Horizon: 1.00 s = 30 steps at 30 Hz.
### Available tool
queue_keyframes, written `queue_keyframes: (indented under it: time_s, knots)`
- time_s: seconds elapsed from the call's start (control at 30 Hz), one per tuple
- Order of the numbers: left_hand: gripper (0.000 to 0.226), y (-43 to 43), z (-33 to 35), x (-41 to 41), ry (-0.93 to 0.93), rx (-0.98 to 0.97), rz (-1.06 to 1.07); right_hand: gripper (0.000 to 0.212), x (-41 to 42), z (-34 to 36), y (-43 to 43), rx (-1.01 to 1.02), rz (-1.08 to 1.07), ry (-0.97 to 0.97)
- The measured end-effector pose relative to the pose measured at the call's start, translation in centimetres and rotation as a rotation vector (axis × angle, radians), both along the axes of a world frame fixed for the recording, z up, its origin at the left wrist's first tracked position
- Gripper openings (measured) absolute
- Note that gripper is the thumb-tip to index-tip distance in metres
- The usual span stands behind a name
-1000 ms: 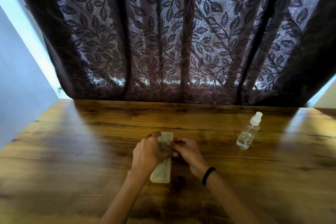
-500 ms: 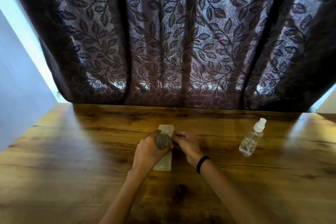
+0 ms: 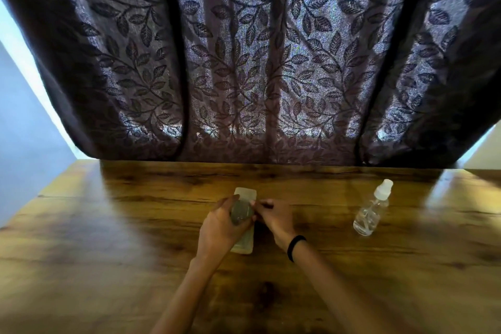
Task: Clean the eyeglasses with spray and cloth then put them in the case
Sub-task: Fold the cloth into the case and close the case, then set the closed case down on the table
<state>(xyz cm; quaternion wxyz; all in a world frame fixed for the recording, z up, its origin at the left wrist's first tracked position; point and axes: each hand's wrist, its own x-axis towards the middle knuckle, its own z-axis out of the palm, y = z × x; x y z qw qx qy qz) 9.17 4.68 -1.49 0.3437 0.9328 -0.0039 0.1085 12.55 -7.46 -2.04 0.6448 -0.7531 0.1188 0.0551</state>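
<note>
A pale translucent eyeglass case [image 3: 244, 193] lies lengthwise on the wooden table [image 3: 108, 238], near the middle. My left hand [image 3: 219, 228] rests over the case and is closed around a small grey wad that looks like the cloth [image 3: 240, 211]. My right hand [image 3: 273, 218] comes in from the right, and its fingertips pinch the wad's right edge just above the case. A clear spray bottle [image 3: 371, 213] with a white cap stands to the right, apart from both hands. The eyeglasses themselves cannot be made out.
A dark curtain [image 3: 249, 62] with a leaf pattern hangs along the table's far edge. A black band [image 3: 295, 247] circles my right wrist. A pale wall [image 3: 24, 122] stands on the left.
The grey wad has come into sight in my left hand over the case. The view has tilted up, so the hands and case sit a little farther away.
</note>
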Motion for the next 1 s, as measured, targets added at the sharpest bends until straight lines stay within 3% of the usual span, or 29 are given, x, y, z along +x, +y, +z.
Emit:
queue_keyframes:
  time_s: [0.4, 0.73, 0.83, 1.0]
  knots:
    - [0.059, 0.2, 0.5, -0.2, -0.046, 0.009, 0.004, 0.013, -0.6, 0.9, -0.8, 0.172, 0.028, 0.06]
    - [0.057, 0.2, 0.8, -0.1, -0.103, 0.099, 0.005, 0.005, -3.1, 2.5, -3.6, 0.207, -0.025, -0.007]
    - [0.052, -1.0, 1.7, 0.1, -0.178, 0.152, -0.025, 0.004, -3.8, 4.2, -5.1, 0.146, -0.032, -0.108]
    - [0.051, -5.9, 3.6, 0.9, -0.265, 0.186, -0.139, 0.007, -4.3, 7.5, -9.0, -0.253, -0.179, -0.478]
